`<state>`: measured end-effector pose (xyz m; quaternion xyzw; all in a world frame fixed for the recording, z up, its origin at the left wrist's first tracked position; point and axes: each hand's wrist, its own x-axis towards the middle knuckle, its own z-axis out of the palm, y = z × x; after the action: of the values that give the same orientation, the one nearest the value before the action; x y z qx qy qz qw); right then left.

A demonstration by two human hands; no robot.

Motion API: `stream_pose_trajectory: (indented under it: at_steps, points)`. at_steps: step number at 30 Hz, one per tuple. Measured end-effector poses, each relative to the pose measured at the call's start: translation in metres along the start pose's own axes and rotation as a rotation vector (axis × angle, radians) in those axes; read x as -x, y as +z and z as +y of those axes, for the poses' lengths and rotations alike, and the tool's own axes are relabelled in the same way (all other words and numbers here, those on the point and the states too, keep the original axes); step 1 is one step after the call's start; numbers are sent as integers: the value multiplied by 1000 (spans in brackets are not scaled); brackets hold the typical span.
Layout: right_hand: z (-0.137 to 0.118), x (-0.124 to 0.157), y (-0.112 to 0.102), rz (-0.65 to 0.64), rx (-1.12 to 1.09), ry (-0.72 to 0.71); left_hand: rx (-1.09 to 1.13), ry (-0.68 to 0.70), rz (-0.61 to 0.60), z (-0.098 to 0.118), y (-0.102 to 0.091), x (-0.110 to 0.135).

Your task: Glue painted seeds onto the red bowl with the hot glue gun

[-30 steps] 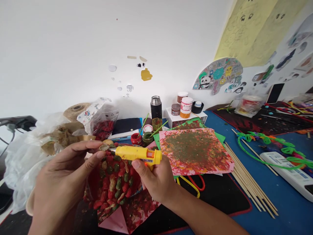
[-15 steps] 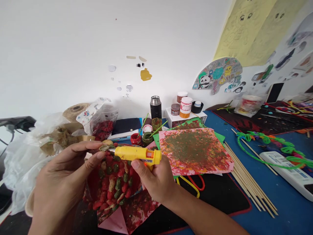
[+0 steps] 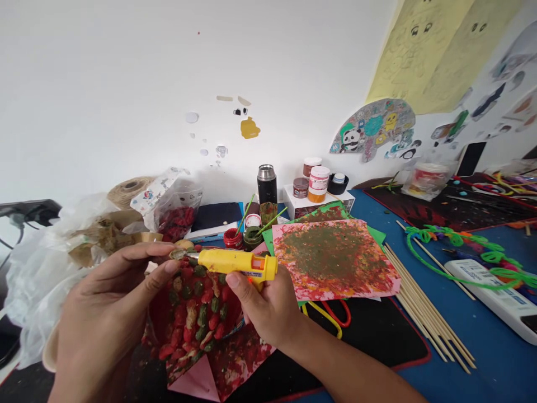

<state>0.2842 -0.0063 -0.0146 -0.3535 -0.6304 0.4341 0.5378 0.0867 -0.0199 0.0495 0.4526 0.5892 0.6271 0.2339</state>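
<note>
My right hand [image 3: 272, 313] is wrapped round a yellow hot glue gun [image 3: 229, 263], with its nozzle pointing left. Between the thumb and fingers of my left hand [image 3: 109, 302] is a small greenish peanut shell [image 3: 178, 254], held right at the nozzle tip. Whether the two touch is hard to make out. Below them lies a red piece covered with red, green and tan peanut shells [image 3: 202, 316], partly hidden by both hands. Under it is paint-smeared pink paper [image 3: 197, 380].
Paint-covered paper [image 3: 335, 257] lies right of centre, beside wooden sticks [image 3: 423, 308] and scissors handles [image 3: 331, 319]. Open paint jars [image 3: 233, 238] and a black flask [image 3: 267, 187] stand behind. Plastic bags [image 3: 37, 280] crowd the left; a white power strip [image 3: 490, 296] lies far right.
Almost nothing differs. The glue gun has shifted very slightly to the right, and both hands keep their grip.
</note>
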Motion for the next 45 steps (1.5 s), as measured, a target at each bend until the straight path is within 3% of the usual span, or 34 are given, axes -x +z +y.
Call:
stream_pose_trajectory:
  at_steps: [30, 36, 45]
  points:
    - [-3, 0, -1, -20, -34, 12, 20, -60, 4, 1, 2, 2]
    - [-5, -2, 0, 17, -16, -45, -60, -24, -16, -4, -2, 0]
    - [0, 2, 0, 1, -29, -3, -131, 7, -31, -10, -6, -2]
